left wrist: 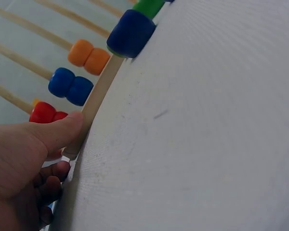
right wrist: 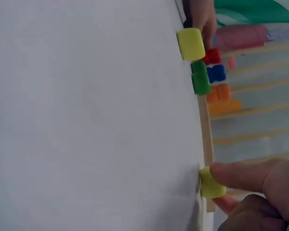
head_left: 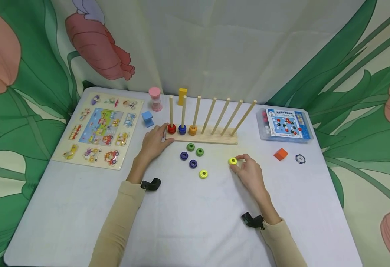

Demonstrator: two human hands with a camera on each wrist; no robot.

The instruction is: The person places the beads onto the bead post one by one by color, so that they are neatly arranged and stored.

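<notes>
My left hand (head_left: 153,142) grips the left end of a wooden peg stand (head_left: 211,139), thumb against its front edge. Several upright pegs rise from the stand. Red beads (head_left: 171,129), blue beads (head_left: 182,130) and orange beads (head_left: 193,131) sit on the three leftmost pegs; the other pegs are bare. Between thumb and finger, my right hand (head_left: 251,174) pinches a yellow bead (right wrist: 212,184) in front of the stand's right end. On the cloth before the stand lie green beads (head_left: 199,152), dark blue beads (head_left: 193,164) and another yellow bead (head_left: 203,176).
A picture puzzle board (head_left: 131,122) lies at left. Behind the stand's left part are a blue block (head_left: 147,118), a pink hourglass (head_left: 155,99) and a yellow block (head_left: 182,96). At right are a plastic box (head_left: 285,126), an orange block (head_left: 280,154) and a round chip (head_left: 300,159).
</notes>
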